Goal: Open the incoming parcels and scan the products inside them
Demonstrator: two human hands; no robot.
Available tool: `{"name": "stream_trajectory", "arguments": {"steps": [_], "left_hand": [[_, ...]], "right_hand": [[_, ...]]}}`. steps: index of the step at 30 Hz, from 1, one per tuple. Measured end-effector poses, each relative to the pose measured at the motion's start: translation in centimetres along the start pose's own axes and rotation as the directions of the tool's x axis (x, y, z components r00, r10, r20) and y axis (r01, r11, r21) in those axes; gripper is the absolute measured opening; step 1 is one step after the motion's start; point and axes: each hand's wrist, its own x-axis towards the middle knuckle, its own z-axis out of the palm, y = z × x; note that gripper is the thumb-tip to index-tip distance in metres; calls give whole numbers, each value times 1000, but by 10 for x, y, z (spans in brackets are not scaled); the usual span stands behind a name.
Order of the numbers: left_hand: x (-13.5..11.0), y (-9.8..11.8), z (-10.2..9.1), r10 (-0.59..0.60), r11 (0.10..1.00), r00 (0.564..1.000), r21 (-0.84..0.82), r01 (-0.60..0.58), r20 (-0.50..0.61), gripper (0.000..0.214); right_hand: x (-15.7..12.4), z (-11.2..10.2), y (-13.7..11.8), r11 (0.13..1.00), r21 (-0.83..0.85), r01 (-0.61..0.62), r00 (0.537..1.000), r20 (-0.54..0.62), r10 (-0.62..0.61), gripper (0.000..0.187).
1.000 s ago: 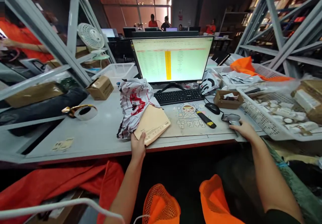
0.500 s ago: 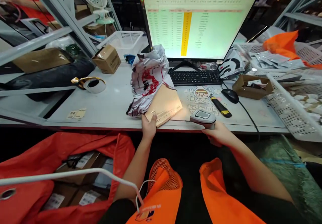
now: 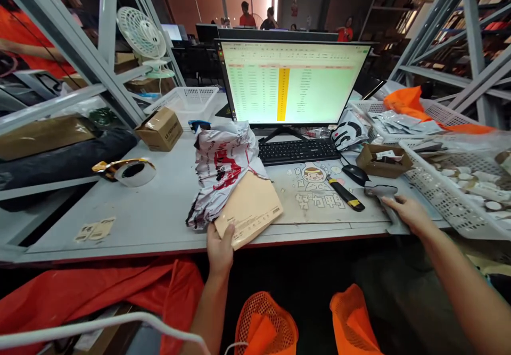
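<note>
My left hand (image 3: 221,246) grips the near corner of a flat beige box (image 3: 251,208) at the front edge of the desk. The far part of the box is inside a crumpled white plastic mailing bag (image 3: 223,163) with red print. At the right of the desk, my right hand (image 3: 409,214) is closed around the handle of a grey barcode scanner (image 3: 381,190), which is low over the desktop or resting on it; I cannot tell which. A black and yellow utility knife (image 3: 346,194) lies to the left of the scanner, and a black mouse (image 3: 355,174) is just behind it.
A monitor (image 3: 295,83) and keyboard (image 3: 299,151) stand at the back. White baskets (image 3: 447,200) line the right side, near a small open carton (image 3: 385,161). A tape roll (image 3: 136,173) and a brown box (image 3: 160,130) sit at left. Below hangs a red bag (image 3: 159,291).
My right hand has carried the barcode scanner right, from in front of the box to beside the mouse. My left hand keeps its hold on the box. The view has tilted up.
</note>
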Motion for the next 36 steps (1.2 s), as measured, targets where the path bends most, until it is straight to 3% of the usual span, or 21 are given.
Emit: {"name": "stream_trajectory", "arguments": {"steps": [3, 5, 6, 8, 9, 12, 14, 18, 21, 23, 26, 27, 28, 29, 32, 34, 36], "left_hand": [[10, -2, -26, 13, 992, 1000, 127, -9, -25, 52], [14, -3, -34, 61, 977, 996, 209, -46, -63, 50], [15, -4, -35, 86, 970, 993, 236, -65, -79, 49], [16, -4, -31, 114, 962, 989, 258, -87, -92, 46], [16, -3, -29, 113, 961, 990, 262, -87, -87, 45], [16, -1, -25, 85, 963, 994, 262, -65, -66, 43], [17, 1, -26, 67, 967, 996, 250, -50, -61, 44], [23, 2, -34, 12, 985, 999, 174, -4, -42, 52], [26, 4, -36, -21, 997, 999, 69, 23, -26, 58], [22, 6, -31, -40, 998, 999, -38, 39, -26, 64], [4, 11, -14, -60, 984, 998, -170, 62, 16, 73], [-5, 12, -6, -68, 978, 996, -193, 77, 56, 75], [-13, 14, 2, -78, 974, 991, -205, 99, 106, 77], [-21, 16, 9, -91, 970, 983, -207, 124, 162, 80], [-32, 25, 21, -169, 969, 925, -116, 219, 340, 84], [-29, 33, 25, -250, 967, 877, 72, 243, 410, 81], [-25, 41, 32, -265, 952, 873, 257, 168, 411, 78]], "right_hand": [[-2, 2, -11, 952, -306, -6, 991, -131, -36, 51], [-10, 15, -49, 924, -368, 101, 956, -222, -193, 53], [-12, 28, -74, 914, -348, 207, 948, -160, -275, 51], [-6, 64, -129, 860, -272, 432, 902, 125, -414, 47], [1, 85, -154, 842, -253, 476, 878, 191, -439, 44], [30, 139, -206, 832, -257, 492, 868, 216, -447, 51], [46, 157, -222, 832, -268, 486, 872, 202, -445, 55], [61, 159, -233, 815, -278, 508, 860, 211, -464, 46], [44, 150, -240, 855, -158, 495, 862, 211, -460, 47], [10, 147, -243, 862, 28, 507, 840, 211, -501, 50], [-66, 146, -233, 787, 337, 517, 721, 324, -613, 61], [-93, 146, -227, 750, 485, 450, 667, 376, -643, 69], [-117, 145, -220, 715, 602, 355, 646, 395, -654, 74], [-138, 142, -212, 675, 695, 246, 651, 397, -647, 78], [-175, 127, -186, 578, 816, 35, 763, 352, -542, 74], [-184, 114, -168, 537, 844, -2, 810, 316, -494, 69], [-192, 105, -150, 521, 853, 6, 855, 266, -445, 67]]}}
